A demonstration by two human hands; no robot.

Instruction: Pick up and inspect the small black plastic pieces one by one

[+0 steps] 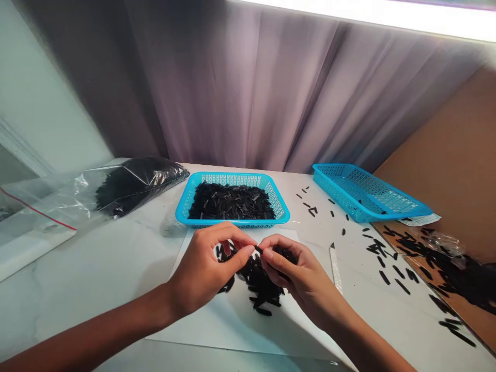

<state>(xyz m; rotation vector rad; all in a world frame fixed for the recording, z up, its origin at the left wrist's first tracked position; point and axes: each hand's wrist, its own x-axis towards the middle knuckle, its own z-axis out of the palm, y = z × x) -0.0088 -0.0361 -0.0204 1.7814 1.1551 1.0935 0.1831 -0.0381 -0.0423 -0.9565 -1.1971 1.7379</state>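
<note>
Black is the little stick that the left hand and the right hand pinch in their fingers, in front of the full blue basket. A black pile lies on white paper in front of the basket, too.

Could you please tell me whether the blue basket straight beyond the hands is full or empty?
Largely full: black pieces heap across the blue basket, its floor hidden.

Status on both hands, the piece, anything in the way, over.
Left hand and right hand pinching one black piece. Piece over pile. Filled basket beyond; nothing visibly blocking.
</note>
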